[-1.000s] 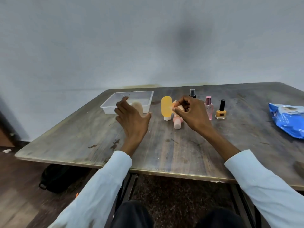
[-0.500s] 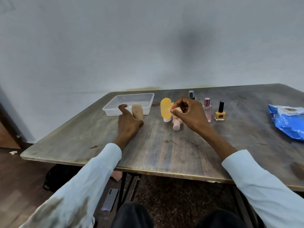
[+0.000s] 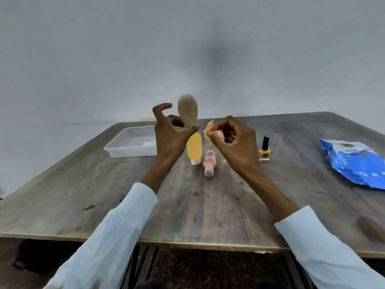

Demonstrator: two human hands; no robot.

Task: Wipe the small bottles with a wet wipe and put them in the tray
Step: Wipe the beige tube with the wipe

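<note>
the worn grey-brown wooden tabletop (image 3: 187, 209) runs out from the near edge. above it the left hand (image 3: 169, 134) holds a tan, rounded soft-plastic squeeze bottle (image 3: 187, 109) upright in the air, grip closed round its lower end, index finger lifted free. just beside it the right hand (image 3: 231, 140) pinches a crumpled, orange-tinted wet wipe (image 3: 210, 130), not quite touching the bottle. the step in hand looks like the wiping of this bottle; next, i judge, the wipe must be pressed to its body and rubbed round. beyond the hands, a yellow squeeze bottle (image 3: 194, 149) stands cap-down, a pink bottle (image 3: 209, 161) lies flat, a yellow nail polish bottle with black cap (image 3: 264, 151) stands right. the clear plastic tray (image 3: 129, 149) waits far left, with no bottle in it that i can see.
</note>
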